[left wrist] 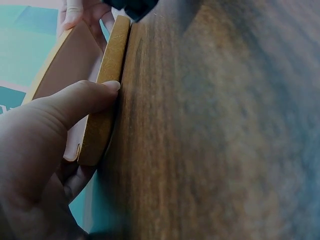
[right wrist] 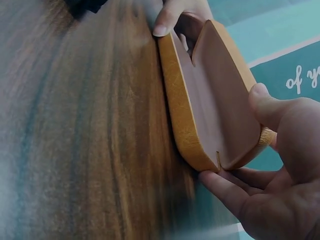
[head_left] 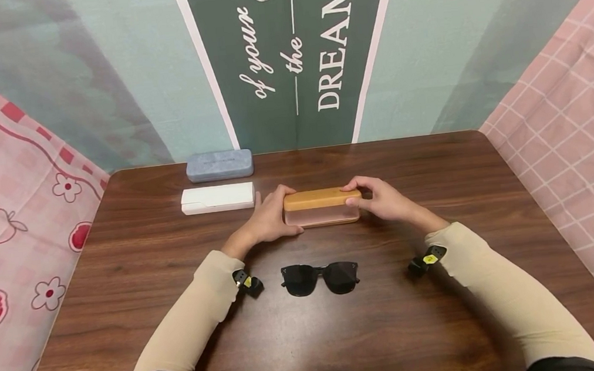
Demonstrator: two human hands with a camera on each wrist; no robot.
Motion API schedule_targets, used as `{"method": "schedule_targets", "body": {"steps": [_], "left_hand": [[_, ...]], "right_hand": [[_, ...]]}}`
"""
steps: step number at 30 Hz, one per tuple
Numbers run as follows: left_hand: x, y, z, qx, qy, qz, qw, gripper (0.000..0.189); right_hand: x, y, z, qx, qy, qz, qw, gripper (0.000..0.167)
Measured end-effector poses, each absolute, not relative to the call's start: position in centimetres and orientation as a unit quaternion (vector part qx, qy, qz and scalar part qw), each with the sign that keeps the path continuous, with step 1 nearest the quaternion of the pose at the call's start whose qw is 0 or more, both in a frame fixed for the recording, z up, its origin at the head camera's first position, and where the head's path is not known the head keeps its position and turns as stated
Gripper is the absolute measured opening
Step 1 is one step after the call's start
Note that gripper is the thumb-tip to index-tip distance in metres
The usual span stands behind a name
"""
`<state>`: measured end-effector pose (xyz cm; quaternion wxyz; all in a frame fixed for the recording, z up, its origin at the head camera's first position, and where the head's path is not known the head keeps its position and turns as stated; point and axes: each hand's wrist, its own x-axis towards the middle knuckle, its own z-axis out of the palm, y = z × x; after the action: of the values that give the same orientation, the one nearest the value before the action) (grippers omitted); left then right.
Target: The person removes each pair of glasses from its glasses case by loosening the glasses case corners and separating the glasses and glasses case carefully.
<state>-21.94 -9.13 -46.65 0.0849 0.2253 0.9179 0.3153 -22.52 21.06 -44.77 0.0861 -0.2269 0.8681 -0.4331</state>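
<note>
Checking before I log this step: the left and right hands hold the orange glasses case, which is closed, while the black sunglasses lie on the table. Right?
Not quite: the orange glasses case is open, not closed; the right wrist view shows its pinkish lining. The rest stands: the left hand and right hand hold it, and the black sunglasses lie on the table.

Glasses case (head_left: 321, 199) on table (head_left: 394, 324), between left hand (head_left: 270, 216) and right hand (head_left: 381, 199). Sunglasses (head_left: 334, 277) in front of it. Box (head_left: 217, 199) left of left hand, second case (head_left: 219, 166) just behind box.
</note>
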Motion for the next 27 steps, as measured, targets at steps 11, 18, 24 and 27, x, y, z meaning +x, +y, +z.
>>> {"method": "schedule_targets", "body": {"steps": [11,18,24,27], "left_hand": [[-21.95,-9.12,-46.64,0.225,0.919,0.312,0.083,0.085],[-21.93,-9.04,-46.82,0.228,0.92,0.309,0.078,0.085],[-21.95,-9.02,-46.93,0.232,0.922,0.301,0.077,0.087],[-21.9,-8.96,-46.82,0.232,0.922,0.3,0.077,0.091]], "right_hand": [[-22.29,21.01,-44.88,-0.231,0.866,-0.436,0.077,0.027],[-22.27,21.16,-45.04,-0.225,0.861,-0.448,0.083,0.027],[-22.2,21.22,-45.17,-0.221,0.858,-0.455,0.09,0.027],[-22.17,21.28,-45.24,-0.222,0.858,-0.455,0.086,0.027]]}}
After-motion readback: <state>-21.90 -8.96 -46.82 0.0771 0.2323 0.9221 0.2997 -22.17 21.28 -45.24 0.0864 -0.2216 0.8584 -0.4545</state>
